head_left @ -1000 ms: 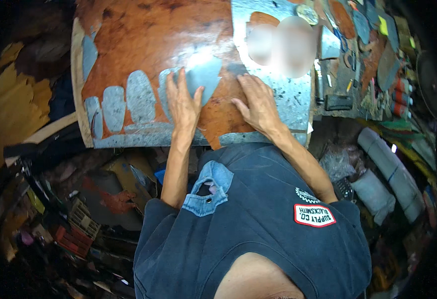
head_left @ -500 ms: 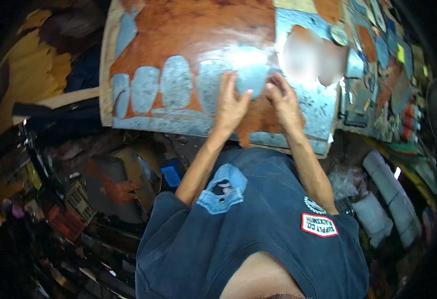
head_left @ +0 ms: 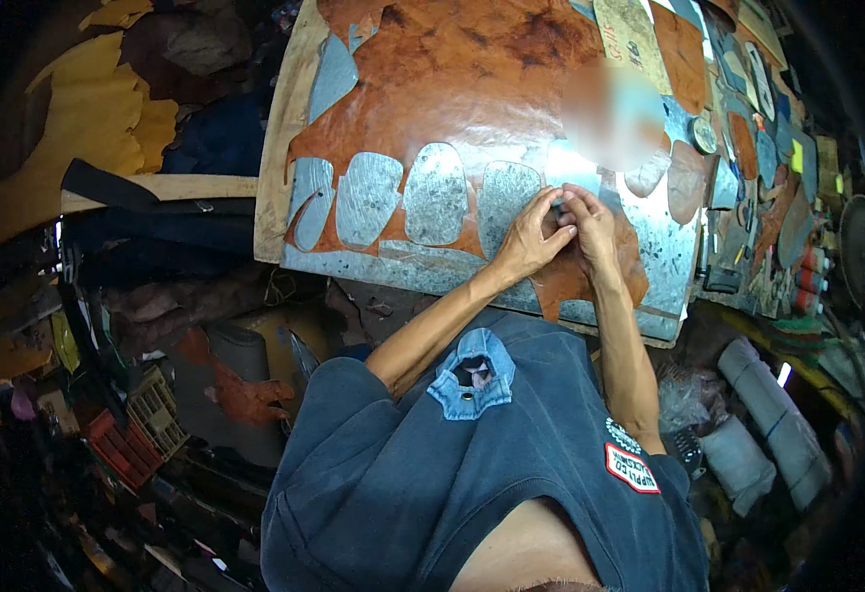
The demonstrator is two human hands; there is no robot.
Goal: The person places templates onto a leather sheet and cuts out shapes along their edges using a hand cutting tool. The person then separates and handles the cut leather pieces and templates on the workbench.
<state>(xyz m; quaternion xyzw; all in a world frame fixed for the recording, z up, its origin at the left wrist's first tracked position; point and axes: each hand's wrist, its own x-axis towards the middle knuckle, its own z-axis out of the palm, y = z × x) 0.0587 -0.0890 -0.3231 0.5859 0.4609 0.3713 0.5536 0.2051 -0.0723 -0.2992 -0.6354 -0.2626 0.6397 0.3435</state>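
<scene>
A large brown leather hide point(head_left: 452, 89) lies spread over the work board, and several grey speckled rounded flat pieces point(head_left: 435, 194) stand in a row along its near part. At the right end of the row, my left hand point(head_left: 529, 239) and my right hand point(head_left: 588, 229) meet, fingertips curled together at the lower edge of a shiny pale rounded flat piece point(head_left: 569, 166). Whatever sits between the fingers, if anything, is hidden. Just left of my left hand lies another grey rounded piece point(head_left: 509, 194), partly covered by the hand.
A grey metal sheet point(head_left: 661, 237) forms the right side and near edge of the board. Leather offcuts point(head_left: 687, 183) and a round tin point(head_left: 703, 135) are at the right, beside a cluttered tool area. A wooden bar point(head_left: 206, 188) juts left. Red crates point(head_left: 125, 446) stand low at left.
My hands, apart on either side of the pale piece before, have come together at its lower edge. The whole view has shifted, so the board appears farther right and lower.
</scene>
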